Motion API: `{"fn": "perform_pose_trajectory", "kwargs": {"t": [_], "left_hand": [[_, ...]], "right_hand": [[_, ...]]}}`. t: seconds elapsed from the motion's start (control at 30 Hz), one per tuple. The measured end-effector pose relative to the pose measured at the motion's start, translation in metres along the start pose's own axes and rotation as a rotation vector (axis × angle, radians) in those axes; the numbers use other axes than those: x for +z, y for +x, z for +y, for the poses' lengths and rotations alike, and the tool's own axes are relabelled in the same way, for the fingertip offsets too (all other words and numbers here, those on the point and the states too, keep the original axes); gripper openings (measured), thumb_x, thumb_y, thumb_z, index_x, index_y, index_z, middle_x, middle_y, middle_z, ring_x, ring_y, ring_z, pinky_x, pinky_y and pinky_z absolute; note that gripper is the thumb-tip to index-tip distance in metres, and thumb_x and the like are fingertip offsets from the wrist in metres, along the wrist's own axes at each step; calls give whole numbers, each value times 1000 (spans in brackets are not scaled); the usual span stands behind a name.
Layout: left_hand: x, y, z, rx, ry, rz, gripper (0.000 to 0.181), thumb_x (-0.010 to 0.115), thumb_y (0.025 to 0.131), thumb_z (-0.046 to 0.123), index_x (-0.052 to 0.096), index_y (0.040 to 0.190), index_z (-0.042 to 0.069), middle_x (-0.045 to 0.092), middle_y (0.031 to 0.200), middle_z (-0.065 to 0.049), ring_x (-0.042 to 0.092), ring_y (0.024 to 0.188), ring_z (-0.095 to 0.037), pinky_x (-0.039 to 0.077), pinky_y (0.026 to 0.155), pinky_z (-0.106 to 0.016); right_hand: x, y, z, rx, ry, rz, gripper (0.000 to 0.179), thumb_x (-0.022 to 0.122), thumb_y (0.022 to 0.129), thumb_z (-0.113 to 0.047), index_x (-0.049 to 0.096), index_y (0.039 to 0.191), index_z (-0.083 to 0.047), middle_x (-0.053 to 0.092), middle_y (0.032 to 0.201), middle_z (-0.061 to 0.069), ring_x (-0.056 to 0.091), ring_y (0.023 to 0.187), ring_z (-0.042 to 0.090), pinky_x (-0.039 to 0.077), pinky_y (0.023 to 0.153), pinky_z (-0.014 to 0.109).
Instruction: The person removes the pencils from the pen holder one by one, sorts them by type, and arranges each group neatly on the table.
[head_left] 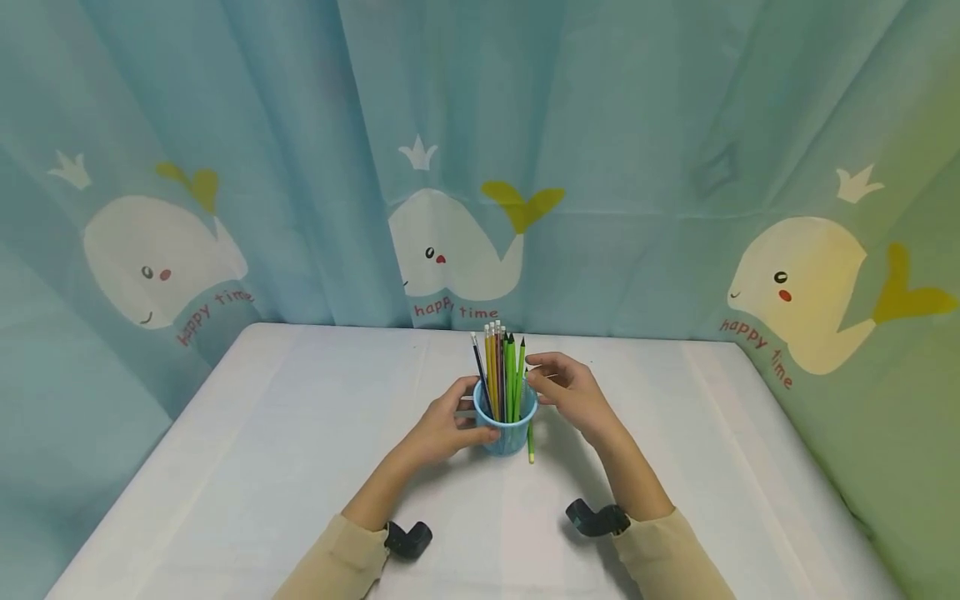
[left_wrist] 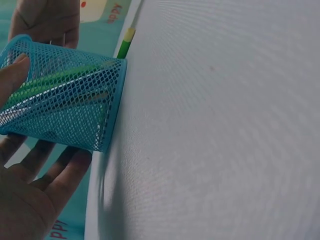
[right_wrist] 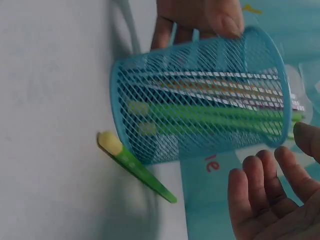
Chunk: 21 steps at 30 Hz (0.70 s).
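Note:
A light-blue mesh pencil cup (head_left: 506, 439) stands on the table, full of upright pencils. My left hand (head_left: 441, 423) grips it from the left, thumb on the near side and fingers round the far side. The green pencils (right_wrist: 200, 116) show black points at the top; the others include yellow and dark ones with white ends. Beside the rim, on the right, is my right hand (head_left: 572, 390), fingers loosely bent and thumb apart from them. Whether it touches the rim is unclear. Outside the cup lies one green pencil (right_wrist: 140, 170) with a yellowish end, partly hidden in the head view.
The table (head_left: 300, 417) has a white cover. Behind it and along both sides hangs a blue-green curtain (head_left: 637, 167) printed with whales. Black curved pieces (head_left: 408, 540) sit at both wrists, by the beige sleeves (head_left: 337, 560).

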<state>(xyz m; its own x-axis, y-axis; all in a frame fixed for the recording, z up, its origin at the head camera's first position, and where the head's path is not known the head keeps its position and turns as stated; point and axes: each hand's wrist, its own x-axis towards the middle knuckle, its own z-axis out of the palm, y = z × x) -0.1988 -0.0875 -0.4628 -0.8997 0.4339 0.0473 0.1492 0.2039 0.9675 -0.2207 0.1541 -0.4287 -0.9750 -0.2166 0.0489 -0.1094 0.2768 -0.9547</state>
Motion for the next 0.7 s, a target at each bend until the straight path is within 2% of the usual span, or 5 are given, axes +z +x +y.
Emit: {"fn": "perform_pose_trajectory", "kwargs": {"t": [0.13,0.27,0.4,0.5,0.7], "left_hand": [[0,2,1,5,13,-2,76,81,84,15,39,147,11,50,143,-15,55,129,-36,53,102,-44],[1,1,2,-7,39,-1,77,82,84,16,39,147,12,51,142,-13,56,128,-34,53,102,-42],[3,0,1,-1,55,-10,78,82,83,18,38,147,13,51,142,-12,56,128,-33,53,102,-40],[3,0,0,12,50,-13,78,82,84,19,38,147,13,51,142,-13,56,128,-34,54,101,-39],[0,-2,1,9,28,-3,77,82,84,19,38,147,13,51,141,-14,56,127,-36,55,99,-41]], "right_hand": [[5,-1,-3,-37,-53,1,38,66,97,-23,61,131,-5,65,116,16,63,104,29,60,81,35],[10,-5,-6,-23,-84,5,38,65,98,-21,60,131,-2,65,120,17,62,108,30,59,86,40],[12,-15,-23,-19,-117,-4,35,62,99,-15,60,129,2,65,121,20,62,110,33,56,92,45],[12,-18,-30,-28,-114,-5,31,62,98,-13,61,125,3,65,119,20,62,108,33,56,90,42],[15,-5,-6,-34,-59,0,28,64,98,-18,63,121,-2,66,118,16,61,107,29,55,87,37]]}}
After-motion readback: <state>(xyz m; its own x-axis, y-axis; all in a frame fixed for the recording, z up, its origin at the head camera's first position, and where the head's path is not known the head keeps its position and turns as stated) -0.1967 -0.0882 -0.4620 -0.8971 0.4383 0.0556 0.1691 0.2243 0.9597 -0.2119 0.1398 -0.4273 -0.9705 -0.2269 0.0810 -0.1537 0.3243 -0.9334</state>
